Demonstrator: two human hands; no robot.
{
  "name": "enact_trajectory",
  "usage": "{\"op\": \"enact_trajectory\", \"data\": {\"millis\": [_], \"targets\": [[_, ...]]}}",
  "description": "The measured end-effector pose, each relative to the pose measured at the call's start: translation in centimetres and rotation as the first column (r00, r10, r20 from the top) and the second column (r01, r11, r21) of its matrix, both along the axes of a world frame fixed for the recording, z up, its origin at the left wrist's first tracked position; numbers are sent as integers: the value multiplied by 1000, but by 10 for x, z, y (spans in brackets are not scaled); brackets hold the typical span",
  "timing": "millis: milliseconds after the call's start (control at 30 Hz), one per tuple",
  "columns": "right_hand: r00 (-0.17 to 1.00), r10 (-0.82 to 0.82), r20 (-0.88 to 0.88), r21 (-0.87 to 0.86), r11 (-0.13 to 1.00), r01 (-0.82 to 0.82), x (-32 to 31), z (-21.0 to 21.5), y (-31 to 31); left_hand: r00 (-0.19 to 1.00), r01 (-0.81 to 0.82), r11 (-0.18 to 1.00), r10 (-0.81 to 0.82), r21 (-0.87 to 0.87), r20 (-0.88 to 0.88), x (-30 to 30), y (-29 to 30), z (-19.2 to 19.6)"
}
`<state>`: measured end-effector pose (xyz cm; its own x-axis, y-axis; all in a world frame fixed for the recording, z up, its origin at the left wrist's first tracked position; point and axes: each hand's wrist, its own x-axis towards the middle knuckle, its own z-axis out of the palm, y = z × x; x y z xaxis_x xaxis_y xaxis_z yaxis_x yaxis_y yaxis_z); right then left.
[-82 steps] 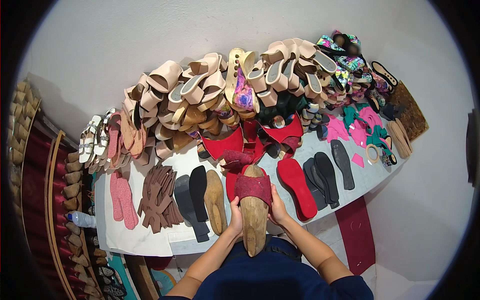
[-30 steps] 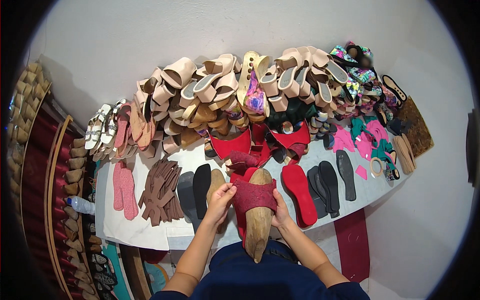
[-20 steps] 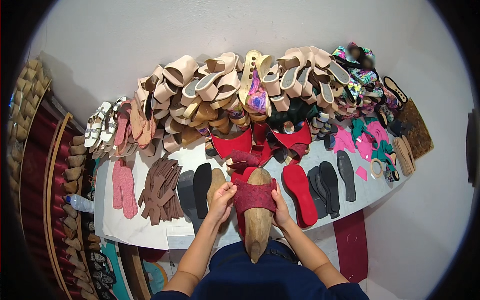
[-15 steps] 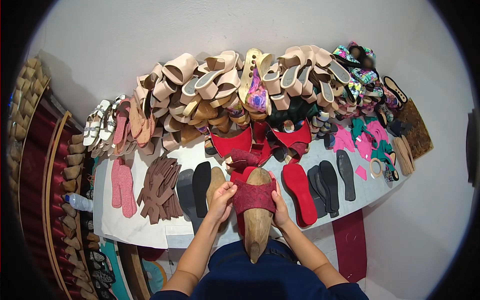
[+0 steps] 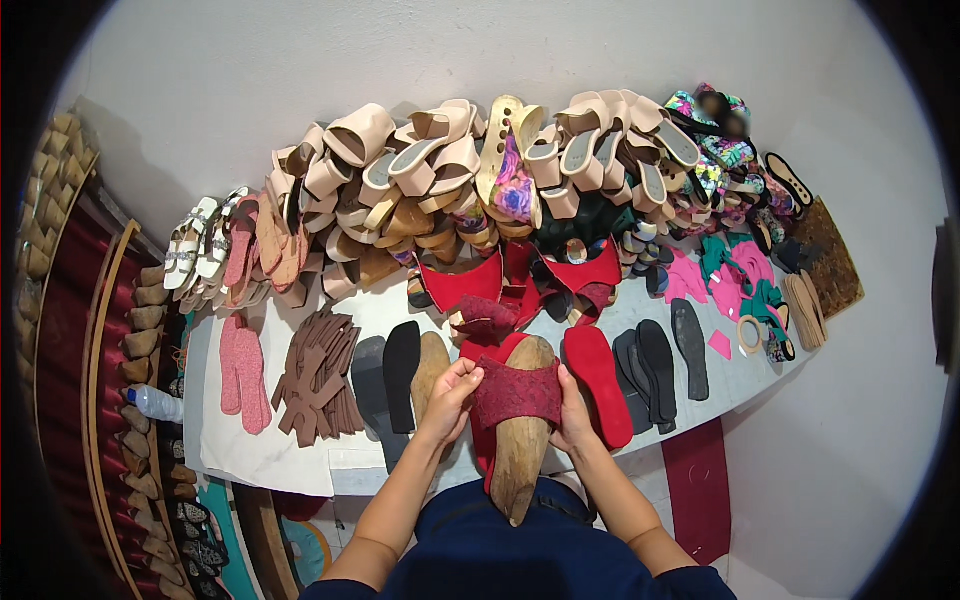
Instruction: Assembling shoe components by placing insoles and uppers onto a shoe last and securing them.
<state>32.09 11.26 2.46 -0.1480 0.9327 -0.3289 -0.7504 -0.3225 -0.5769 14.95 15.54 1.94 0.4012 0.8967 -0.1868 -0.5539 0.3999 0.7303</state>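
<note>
Pale-pink heeled sandals crowd the back of a light-coloured table; along its front, from left, lie pink insoles and brown straps on a white sheet, a black sole, a wooden last, red soles, a grey sole, pink cutouts and a tape roll.

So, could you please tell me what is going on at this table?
A person is handling a wooden shoe last with a dark red strap across it. The left hand pinches the strap's left edge; the right hand is at its right edge. Red soles lie on the table to the right, and beige heeled sandals are piled along the back.
</note>
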Motion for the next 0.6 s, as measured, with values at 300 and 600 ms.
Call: {"op": "enact_trajectory", "data": {"millis": [300,600], "targets": [[999,4,32,75,997,-7,-5,4,-2,999,32,999,-31,39,-15,-2,-2,7],[994,-99,-51,14,995,100,-7,-8,-8,1000,-4,1000,4,20,26,5,-4,4]]}}
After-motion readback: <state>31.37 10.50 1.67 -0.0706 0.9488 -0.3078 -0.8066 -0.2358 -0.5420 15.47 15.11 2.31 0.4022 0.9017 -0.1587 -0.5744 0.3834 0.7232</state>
